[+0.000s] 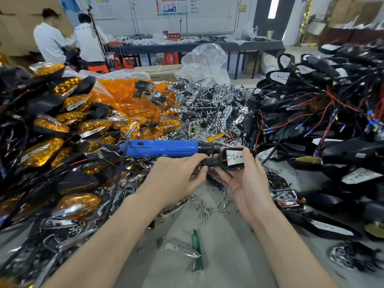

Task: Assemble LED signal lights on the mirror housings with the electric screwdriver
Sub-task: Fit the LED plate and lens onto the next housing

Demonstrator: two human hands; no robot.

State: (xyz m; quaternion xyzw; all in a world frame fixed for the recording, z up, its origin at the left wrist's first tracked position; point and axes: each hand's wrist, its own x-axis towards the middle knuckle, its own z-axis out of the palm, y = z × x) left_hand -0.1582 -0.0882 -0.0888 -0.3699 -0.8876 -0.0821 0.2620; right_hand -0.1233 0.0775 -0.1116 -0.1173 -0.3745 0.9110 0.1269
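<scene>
- Grey table (pixel 228 256), near edge: one green-handled tool (pixel 196 249) lying beside a clear plastic piece.
- Loose small silver screws (pixel 204 209) scattered on the table between the two forearms; too many to count.
- Left hand (pixel 176 177): fingers and thumb curled round the stem end of one black plastic mirror housing (pixel 216 162).
- Right hand (pixel 247 179): palm up, cradling the same housing from below, thumb on its far edge. The housing is held above the table with one white LED board (pixel 234 157) face up inside it.
- One blue electric screwdriver (pixel 162 148) lies horizontal just behind the left hand, black nose pointing right at the housing; cannot tell whether the hand touches it.
- Left: heap of black housings with amber lenses fitted (pixel 47 150).
- Middle: pile of loose orange lenses (pixel 128 96), then a pile of chrome reflector plates (pixel 207 100).
- Right: heap of bare black housings with red and black wires (pixel 332 121).
- One crumpled clear plastic bag (pixel 205 61) behind the reflectors.
- Far: one long dark table (pixel 259 45) carrying parts; three red stools (pixel 171 58) under it.
- Two persons in white shirts (pixel 49 42) at far left, backs turned.
</scene>
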